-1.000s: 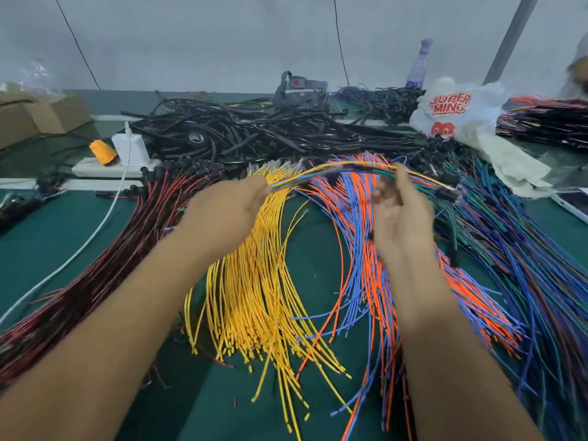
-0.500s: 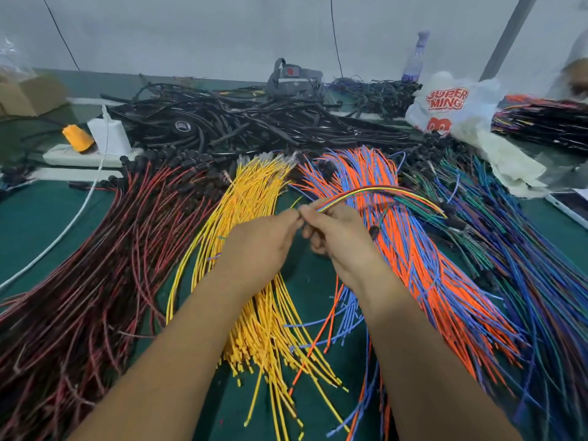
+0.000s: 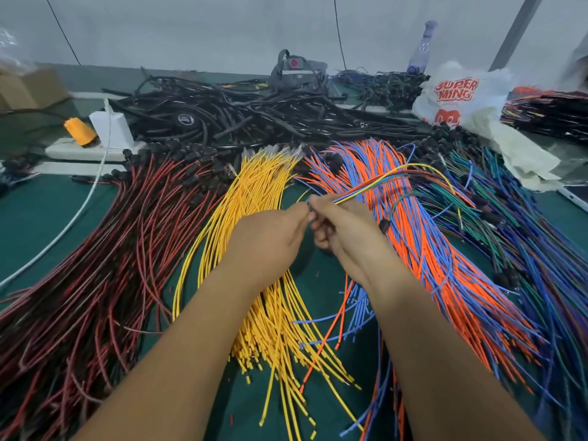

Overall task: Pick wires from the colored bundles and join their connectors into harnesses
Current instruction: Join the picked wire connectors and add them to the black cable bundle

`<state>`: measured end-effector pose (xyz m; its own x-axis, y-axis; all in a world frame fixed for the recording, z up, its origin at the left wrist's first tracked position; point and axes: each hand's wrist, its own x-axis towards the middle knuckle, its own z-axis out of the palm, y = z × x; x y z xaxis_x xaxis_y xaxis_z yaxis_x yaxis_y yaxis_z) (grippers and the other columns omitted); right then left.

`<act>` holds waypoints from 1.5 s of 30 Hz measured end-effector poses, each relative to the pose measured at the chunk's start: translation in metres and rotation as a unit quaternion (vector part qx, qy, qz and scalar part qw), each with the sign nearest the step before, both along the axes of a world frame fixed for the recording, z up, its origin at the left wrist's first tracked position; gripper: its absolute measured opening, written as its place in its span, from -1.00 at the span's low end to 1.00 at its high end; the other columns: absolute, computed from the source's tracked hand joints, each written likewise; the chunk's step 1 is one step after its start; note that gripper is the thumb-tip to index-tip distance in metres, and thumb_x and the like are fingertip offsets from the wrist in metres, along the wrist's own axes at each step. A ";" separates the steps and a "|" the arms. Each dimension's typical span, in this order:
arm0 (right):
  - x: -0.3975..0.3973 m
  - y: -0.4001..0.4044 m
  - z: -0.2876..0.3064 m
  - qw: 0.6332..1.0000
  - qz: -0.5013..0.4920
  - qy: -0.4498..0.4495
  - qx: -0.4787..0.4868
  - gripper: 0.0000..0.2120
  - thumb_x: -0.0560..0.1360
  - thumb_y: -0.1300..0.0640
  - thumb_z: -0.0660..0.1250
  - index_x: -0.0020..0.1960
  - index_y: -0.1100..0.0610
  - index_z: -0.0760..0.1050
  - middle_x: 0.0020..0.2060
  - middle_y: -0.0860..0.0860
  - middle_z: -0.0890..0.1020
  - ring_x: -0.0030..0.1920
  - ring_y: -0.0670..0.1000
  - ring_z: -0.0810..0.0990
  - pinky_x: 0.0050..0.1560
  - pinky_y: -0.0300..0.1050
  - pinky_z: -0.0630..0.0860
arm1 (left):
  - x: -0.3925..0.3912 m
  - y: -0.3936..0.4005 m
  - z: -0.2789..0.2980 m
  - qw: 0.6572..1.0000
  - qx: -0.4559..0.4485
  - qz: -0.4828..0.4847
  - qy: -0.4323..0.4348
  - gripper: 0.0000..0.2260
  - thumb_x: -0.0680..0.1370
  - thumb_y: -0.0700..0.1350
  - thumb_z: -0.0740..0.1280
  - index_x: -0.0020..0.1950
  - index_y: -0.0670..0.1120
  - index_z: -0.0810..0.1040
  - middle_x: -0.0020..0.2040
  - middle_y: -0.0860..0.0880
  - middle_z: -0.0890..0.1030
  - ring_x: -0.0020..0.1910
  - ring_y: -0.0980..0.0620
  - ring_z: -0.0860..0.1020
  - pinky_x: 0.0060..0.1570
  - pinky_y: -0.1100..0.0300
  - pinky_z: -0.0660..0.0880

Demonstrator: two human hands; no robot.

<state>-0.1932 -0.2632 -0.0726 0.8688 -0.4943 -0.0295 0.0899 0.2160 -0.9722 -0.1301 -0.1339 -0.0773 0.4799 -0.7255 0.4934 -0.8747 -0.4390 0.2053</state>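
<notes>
Both hands meet above the middle of the green counter, knuckles almost touching. The left hand has its fingers curled in, pinching something small at the meeting point, likely a wire end or connector, though it is hidden behind the fingertips. The right hand is curled round a thin gathered set of wires, yellow, blue, green and red, which arches up and away to the right over the orange-and-blue bundle. Holding the ends so close together looks like the way to line up and push two connectors home. A black connector dangles just right of the right hand. The yellow bundle lies under the left wrist, the red-and-black bundle fans out on the left, and green and blue wires spread on the right, all within reach for picking. Far off sit a heap of black cables, a white plastic bag and a power strip.
</notes>
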 end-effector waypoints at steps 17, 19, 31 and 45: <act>0.000 -0.003 0.006 0.980 -0.129 -0.118 0.092 -0.79 0.61 0.25 0.23 -0.20 0.22 0.48 -0.49 0.05 0.53 -0.52 -0.08 0.48 -0.49 -0.27 0.42 | 0.020 0.005 0.003 0.865 -0.321 -0.018 0.384 -0.86 0.57 -0.21 0.32 -0.01 -0.02 0.64 -0.32 0.06 0.59 -0.38 0.15 0.52 -0.22 0.25 0.54; -0.001 -0.001 0.007 0.984 -0.100 -0.103 0.106 -0.79 0.60 0.25 0.25 -0.21 0.20 0.49 -0.51 0.04 0.54 -0.53 -0.09 0.47 -0.49 -0.27 0.43 | 0.021 0.007 0.003 0.853 -0.341 -0.020 0.395 -0.85 0.56 -0.24 0.32 -0.02 -0.04 0.64 -0.31 0.03 0.60 -0.37 0.14 0.54 -0.23 0.27 0.55; 0.000 0.007 0.004 0.997 -0.003 -0.069 0.033 -0.89 0.56 0.30 0.29 -0.13 0.24 0.55 -0.44 0.02 0.61 -0.44 -0.11 0.54 -0.35 -0.30 0.51 | 0.014 0.003 0.004 0.849 -0.332 -0.083 0.403 -0.85 0.52 -0.28 0.36 0.05 -0.12 0.63 -0.23 -0.08 0.65 -0.24 0.04 0.59 -0.15 0.22 0.60; -0.002 0.020 0.006 0.992 0.032 -0.116 -0.022 -0.92 0.55 0.34 0.29 -0.09 0.28 0.55 -0.38 0.08 0.61 -0.41 -0.07 0.55 -0.35 -0.25 0.52 | 0.011 0.003 0.015 0.580 -0.517 -0.082 0.624 -0.53 0.67 0.14 -0.07 0.19 -0.05 0.55 0.16 -0.08 0.64 0.16 0.00 0.60 0.14 0.06 0.52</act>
<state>-0.1955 -0.2431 -0.0668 0.8790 -0.4348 0.1958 0.3004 0.1860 -0.9355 -0.1188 -0.1313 -0.0618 0.8979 -0.4377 0.0468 0.2269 0.5514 0.8028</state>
